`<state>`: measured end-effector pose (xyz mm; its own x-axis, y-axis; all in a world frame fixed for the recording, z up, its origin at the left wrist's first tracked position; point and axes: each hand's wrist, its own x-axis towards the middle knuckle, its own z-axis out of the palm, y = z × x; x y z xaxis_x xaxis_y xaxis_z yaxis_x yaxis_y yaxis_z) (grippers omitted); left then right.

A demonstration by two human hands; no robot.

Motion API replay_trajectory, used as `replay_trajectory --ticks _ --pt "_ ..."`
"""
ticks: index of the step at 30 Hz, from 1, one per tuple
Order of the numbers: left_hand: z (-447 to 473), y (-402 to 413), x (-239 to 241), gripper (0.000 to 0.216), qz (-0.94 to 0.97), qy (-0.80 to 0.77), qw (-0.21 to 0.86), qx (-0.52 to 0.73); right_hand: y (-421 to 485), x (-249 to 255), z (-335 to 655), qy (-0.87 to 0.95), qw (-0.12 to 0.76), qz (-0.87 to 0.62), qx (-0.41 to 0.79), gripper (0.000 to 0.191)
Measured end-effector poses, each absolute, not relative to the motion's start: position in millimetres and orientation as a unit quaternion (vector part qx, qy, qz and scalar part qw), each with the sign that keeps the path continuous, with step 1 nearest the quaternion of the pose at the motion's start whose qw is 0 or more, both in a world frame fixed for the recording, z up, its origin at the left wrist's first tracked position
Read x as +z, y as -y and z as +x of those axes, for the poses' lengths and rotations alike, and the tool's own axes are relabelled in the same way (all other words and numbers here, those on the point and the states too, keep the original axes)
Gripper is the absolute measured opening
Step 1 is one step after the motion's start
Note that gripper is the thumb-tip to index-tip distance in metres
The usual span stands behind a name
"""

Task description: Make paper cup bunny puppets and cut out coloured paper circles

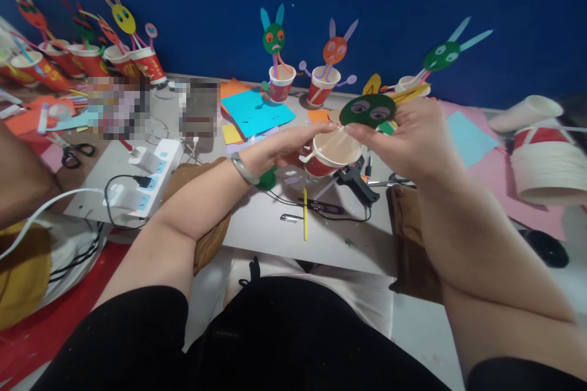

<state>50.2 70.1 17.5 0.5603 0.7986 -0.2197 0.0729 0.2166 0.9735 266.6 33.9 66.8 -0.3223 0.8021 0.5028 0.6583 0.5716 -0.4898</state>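
Observation:
Above the table, a red-and-white paper cup [328,162] is tilted toward me, and my left hand [296,146] is closed around its far side. My right hand [406,137] pinches a green oval paper face [367,110] with two drawn-on eyes at its lower edge, over the cup's rim. A pale strip runs from the face down into the cup, its lower end hard to make out. Yellow paper ears [410,93] stick out behind my right fingers. Under the cup, a black glue gun [360,183] lies on the table, near a yellow strip [305,214] and a small cutter [291,218].
Finished cups with paper bunny faces [274,40] stand along the blue wall. Blue paper [257,111] lies behind my left hand. A white power strip [158,174] with cables, scissors [73,153] and another person's arm [22,177] are at left. Stacked cups [548,165] lie at right.

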Motion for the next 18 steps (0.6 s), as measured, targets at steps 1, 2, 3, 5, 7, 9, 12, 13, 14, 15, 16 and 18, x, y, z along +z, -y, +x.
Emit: replay_trajectory --ticks 1,2,3,5,7,9,12,13,14,15,16,18 --pt "50.3 -69.1 19.9 0.041 0.541 -0.393 0.698 0.257 -36.3 68.5 266.4 0.806 0.366 -0.453 0.108 0.012" --pt "50.5 -68.4 21.9 0.039 0.515 -0.402 0.716 0.248 -38.4 70.2 266.1 0.804 0.366 -0.453 0.117 0.012" --pt "50.8 -68.0 23.4 0.036 0.494 -0.408 0.728 0.244 -40.1 71.7 265.6 0.802 0.367 -0.454 0.125 0.012" --pt "51.1 -67.5 24.5 0.034 0.479 -0.41 0.734 0.25 -43.2 74.5 264.3 0.801 0.368 -0.453 0.134 0.014" --pt "51.2 -67.2 23.8 0.033 0.476 -0.41 0.734 0.256 -46.4 76.6 262.9 0.801 0.362 -0.454 0.145 0.017" --pt "51.0 -66.8 22.5 0.032 0.473 -0.413 0.735 0.256 -49.9 77.6 261.8 0.804 0.355 -0.452 0.155 0.022" --pt "50.0 -65.2 22.6 0.029 0.471 -0.418 0.735 0.252 -55.7 77.1 261.3 0.809 0.352 -0.447 0.146 0.027" --pt "49.5 -64.3 23.7 0.027 0.473 -0.418 0.733 0.255 -57.6 76.5 261.3 0.81 0.353 -0.447 0.14 0.028" --pt "48.8 -63.4 25.2 0.026 0.475 -0.418 0.731 0.257 -59.5 75.9 261.5 0.811 0.352 -0.448 0.135 0.028" --pt "48.2 -62.5 27.1 0.026 0.478 -0.418 0.729 0.257 -61.3 75.2 261.7 0.812 0.35 -0.448 0.133 0.028" --pt "47.5 -61.7 29.1 0.025 0.48 -0.419 0.727 0.257 -63.2 74.7 261.9 0.814 0.345 -0.448 0.135 0.027" --pt "46.2 -61.0 32.6 0.022 0.486 -0.418 0.724 0.254 -66.6 73.9 262.4 0.818 0.334 -0.447 0.139 0.024"
